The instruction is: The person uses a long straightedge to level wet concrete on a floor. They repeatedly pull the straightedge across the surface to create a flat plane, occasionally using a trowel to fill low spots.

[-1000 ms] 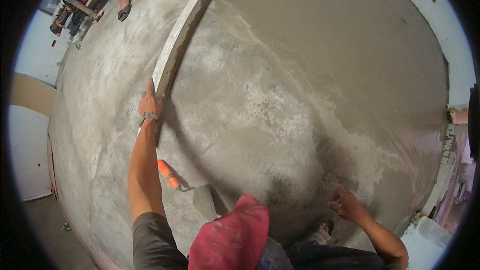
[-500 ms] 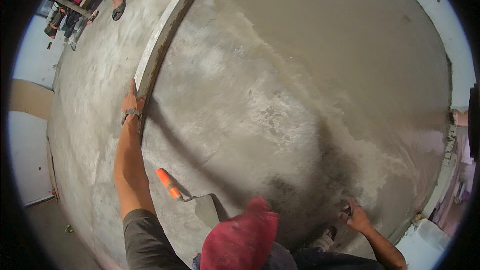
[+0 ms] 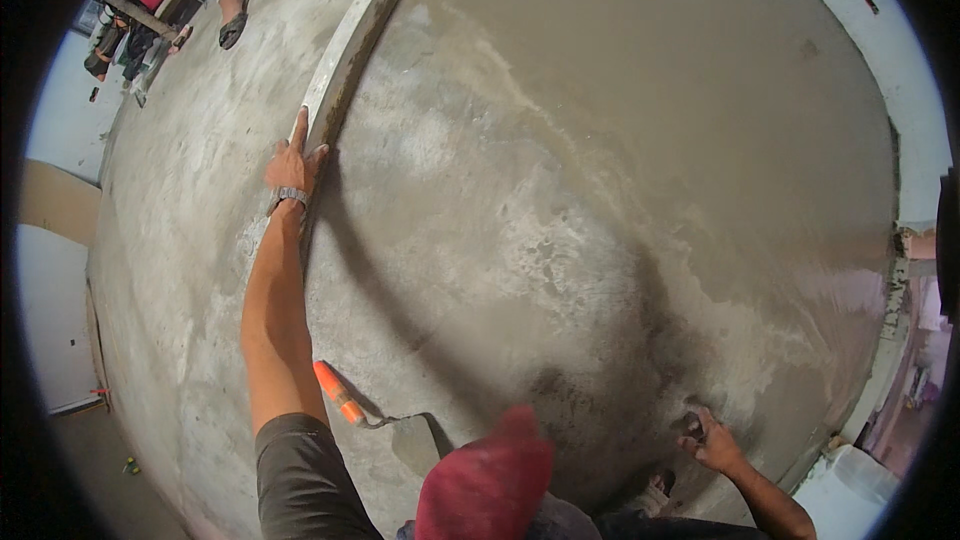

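Observation:
My left hand grips a long pale straightedge bar with a dark, mortar-stained side, index finger stretched along its top. The bar lies across the grey floor, along the left side of a smooth wet stretch of screed. My right hand is low at the lower right, fingers apart, fingertips at or just over the floor, with nothing visible in them. A trowel with an orange handle lies by my left forearm. A red cap at the lower middle hides part of the floor.
Another person's sandalled foot stands at the top left, beside a cluttered wooden stand. A white wall with a tan panel runs on the left. A pale ledge and a clear plastic container border the right.
My left hand has moved forward along the bar, after shifting left earlier. The bar swung left, then slightly back right. My right hand and the trowel now sit lower in the picture.

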### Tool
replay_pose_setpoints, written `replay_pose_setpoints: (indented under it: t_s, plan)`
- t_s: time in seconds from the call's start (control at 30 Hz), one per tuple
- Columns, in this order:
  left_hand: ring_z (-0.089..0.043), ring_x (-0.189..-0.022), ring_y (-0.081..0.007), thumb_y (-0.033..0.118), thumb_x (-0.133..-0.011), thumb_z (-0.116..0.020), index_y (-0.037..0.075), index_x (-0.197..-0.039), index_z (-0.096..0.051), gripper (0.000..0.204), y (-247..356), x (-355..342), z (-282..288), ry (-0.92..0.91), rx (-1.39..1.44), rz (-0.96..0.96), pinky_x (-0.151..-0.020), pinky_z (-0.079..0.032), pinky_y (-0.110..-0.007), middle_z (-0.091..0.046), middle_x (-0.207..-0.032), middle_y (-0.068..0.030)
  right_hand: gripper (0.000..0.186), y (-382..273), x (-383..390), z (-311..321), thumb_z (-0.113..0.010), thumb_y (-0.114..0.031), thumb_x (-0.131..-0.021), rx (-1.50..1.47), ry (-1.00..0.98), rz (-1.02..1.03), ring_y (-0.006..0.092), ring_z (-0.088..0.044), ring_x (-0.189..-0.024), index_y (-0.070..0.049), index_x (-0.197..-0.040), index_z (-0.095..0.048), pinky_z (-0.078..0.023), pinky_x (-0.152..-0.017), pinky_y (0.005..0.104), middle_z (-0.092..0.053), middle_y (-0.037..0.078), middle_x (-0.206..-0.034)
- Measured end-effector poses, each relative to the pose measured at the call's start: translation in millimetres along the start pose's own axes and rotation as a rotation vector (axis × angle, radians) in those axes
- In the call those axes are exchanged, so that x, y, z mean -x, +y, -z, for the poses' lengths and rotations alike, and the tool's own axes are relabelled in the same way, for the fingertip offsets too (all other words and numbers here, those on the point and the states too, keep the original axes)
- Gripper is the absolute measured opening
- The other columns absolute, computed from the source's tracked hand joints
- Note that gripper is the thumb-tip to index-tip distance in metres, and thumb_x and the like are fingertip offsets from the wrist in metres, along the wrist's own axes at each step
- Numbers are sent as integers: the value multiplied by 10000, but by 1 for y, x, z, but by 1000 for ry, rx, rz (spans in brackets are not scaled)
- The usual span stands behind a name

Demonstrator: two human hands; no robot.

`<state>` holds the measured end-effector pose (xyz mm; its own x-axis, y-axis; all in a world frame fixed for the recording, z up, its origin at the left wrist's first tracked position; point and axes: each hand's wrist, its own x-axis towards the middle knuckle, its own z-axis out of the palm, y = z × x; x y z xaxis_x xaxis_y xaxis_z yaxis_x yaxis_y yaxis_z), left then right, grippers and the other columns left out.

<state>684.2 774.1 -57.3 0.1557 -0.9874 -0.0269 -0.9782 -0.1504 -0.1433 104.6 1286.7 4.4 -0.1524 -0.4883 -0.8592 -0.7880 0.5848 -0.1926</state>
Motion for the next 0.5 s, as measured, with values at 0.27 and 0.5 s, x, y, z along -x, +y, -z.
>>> replay_pose_setpoints:
  t_s: [0.27,0.5]
  plan:
    - [-657,-806,-395,378,-834,-703,390,-1518,-145,883,-45,65,-20,117,57,-160,-709,-536,-475,-606,-1050,-254,615,-10,6,-1,-706,-227,-837,-15,17,87,359,-635,-989,-82,-1352,-404,-487,-878,438,-600,179,-1143]
    - [-655,-862,-422,370,-842,-691,408,-1511,-145,864,-21,27,-12,267,108,-238,-709,-538,-477,-601,-1047,-269,646,-11,18,-9,-712,-242,-811,-84,30,121,366,-629,-994,-64,-1351,-404,-456,-906,448,-592,193,-1170]
